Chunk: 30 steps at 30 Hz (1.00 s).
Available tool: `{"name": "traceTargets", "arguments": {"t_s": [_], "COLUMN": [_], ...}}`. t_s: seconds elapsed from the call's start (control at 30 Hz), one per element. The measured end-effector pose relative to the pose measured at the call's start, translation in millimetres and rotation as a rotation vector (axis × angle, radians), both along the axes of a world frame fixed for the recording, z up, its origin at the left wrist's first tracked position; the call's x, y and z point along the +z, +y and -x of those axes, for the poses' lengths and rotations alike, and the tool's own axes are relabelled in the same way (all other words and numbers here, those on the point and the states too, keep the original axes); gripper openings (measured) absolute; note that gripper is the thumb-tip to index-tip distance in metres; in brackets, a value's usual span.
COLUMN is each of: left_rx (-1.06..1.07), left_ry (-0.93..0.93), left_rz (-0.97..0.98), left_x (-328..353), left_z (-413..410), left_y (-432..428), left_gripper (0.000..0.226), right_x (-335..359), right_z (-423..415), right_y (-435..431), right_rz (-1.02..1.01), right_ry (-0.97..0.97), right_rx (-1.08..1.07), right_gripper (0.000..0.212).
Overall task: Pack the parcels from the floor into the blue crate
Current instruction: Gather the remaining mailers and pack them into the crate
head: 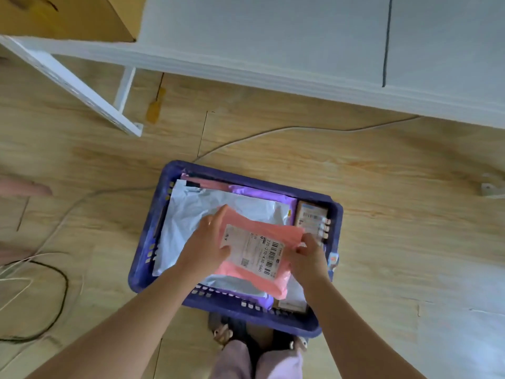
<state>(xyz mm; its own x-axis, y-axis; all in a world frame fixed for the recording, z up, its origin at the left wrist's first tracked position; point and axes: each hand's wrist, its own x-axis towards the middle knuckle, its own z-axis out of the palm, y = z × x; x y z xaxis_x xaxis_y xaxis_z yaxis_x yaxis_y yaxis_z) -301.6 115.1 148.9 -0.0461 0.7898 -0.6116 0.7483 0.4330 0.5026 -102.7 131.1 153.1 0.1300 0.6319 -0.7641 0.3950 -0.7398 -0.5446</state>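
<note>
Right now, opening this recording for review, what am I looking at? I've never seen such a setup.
No machine here: one camera worn on a person's head looks down at their own bare arms. The left hand and right hand hold a pink parcel by its two sides, fingers curled on its edges, over the blue crate on the wooden floor. Inside lie a white mailer, a purple mailer and a small labelled cardboard box. Cables trail across the floor.

Crate (149, 228) on the floor (382, 214), just before the feet (224, 333). Inside, labelled parcel (257, 253) over a wide mailer (196, 212); small box (311, 217) against the right wall.
</note>
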Motion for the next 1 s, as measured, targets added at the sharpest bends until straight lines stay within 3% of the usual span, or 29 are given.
{"name": "traceTargets", "arguments": {"t_s": [0.23, 0.5, 0.67, 0.8, 0.93, 1.0], "left_rx": [-0.200, -0.073, -0.052, 0.018, -0.041, -0.116], "left_ry": [0.268, 0.104, 0.109, 0.057, -0.085, -0.173], "left_rz": [0.077, 0.093, 0.101, -0.080, -0.366, -0.439], "left_x": [-85.0, -123.0, -124.4, -108.1, -87.3, -84.4], "left_z": [51.2, 66.4, 66.7, 55.6, 15.3, -8.0], "left_y": [-34.0, -61.1, -61.5, -45.8, -9.2, 3.9], "left_gripper": [0.086, 0.094, 0.088, 0.080, 0.084, 0.085], "right_x": [-97.8, -127.0, -129.0, -123.5, -106.0, -104.6], "right_z": [63.2, 73.5, 74.4, 58.0, 34.7, 21.3], "right_y": [-19.3, -36.2, -37.4, -37.4, -38.3, -45.7], "right_rz": [0.106, 0.179, 0.187, 0.239, 0.244, 0.288], "right_ry": [-0.050, -0.123, -0.224, -0.059, -0.084, -0.143], "right_rx": [0.111, 0.160, 0.160, -0.241, -0.672, -0.800], "right_gripper": [0.019, 0.018, 0.020, 0.035, 0.010, 0.011]}}
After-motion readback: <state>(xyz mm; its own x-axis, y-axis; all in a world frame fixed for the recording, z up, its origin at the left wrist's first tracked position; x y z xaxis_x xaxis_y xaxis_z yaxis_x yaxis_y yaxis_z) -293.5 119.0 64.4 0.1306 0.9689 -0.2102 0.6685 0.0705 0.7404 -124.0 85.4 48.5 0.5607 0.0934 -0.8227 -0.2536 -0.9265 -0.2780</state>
